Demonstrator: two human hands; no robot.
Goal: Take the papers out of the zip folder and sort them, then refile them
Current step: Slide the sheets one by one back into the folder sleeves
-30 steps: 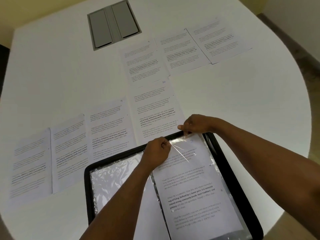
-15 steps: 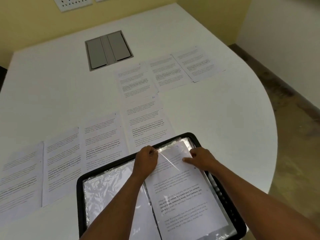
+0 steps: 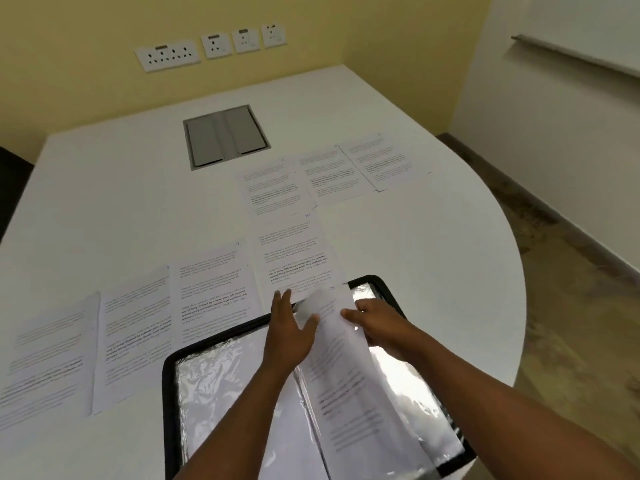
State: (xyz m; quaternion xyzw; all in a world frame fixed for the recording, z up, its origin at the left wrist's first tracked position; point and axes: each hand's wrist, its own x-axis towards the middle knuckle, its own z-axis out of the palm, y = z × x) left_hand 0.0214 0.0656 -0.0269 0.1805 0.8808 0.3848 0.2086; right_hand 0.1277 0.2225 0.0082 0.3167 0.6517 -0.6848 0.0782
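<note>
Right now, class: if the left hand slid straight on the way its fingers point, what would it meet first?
The left hand points away from the person, across the zip folder's far rim. Its fingers already reach the nearest printed sheet, so that sheet comes first, though whether they touch it is unclear.

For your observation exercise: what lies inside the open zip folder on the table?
Inside the zip folder are crinkled clear plastic sleeves. A printed sheet is held over the right side by both hands. What the sheet and arms cover cannot be seen.
</note>
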